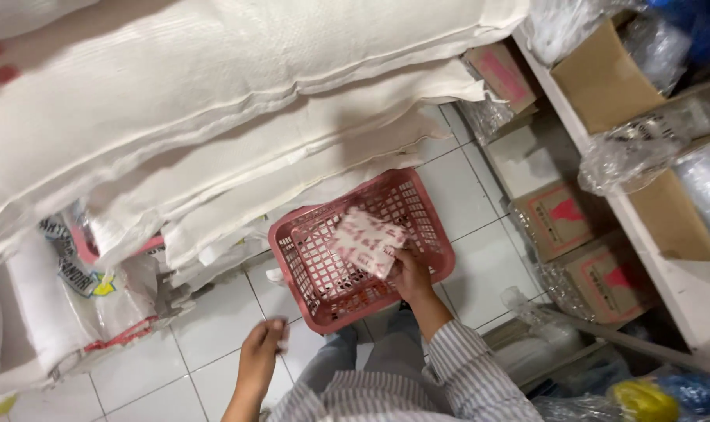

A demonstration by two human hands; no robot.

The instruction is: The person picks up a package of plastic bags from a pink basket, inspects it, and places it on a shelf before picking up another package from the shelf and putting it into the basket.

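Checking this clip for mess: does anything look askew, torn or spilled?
Nothing spilled. The white woven sacks lean in an uneven, slumping stack over the pink basket on the floor. The right hand holds a patterned packet over it.

left hand [262, 348]: fingers curled, low | right hand [410, 275]: fingers pinched, extended forward

Head view, looking down: the right hand [412, 275] grips a flat white packet with red print [368, 238] over a pink plastic lattice basket [308, 234] that stands on the white tiled floor [214, 328]. The left hand [262, 352] is blurred beside the basket, its fingers curled; whether it holds anything cannot be told. Stacked white woven sacks [175, 101] fill the upper left, and a white shelf [683, 281] at right carries cardboard boxes [605, 74] and clear plastic bags [632, 148].
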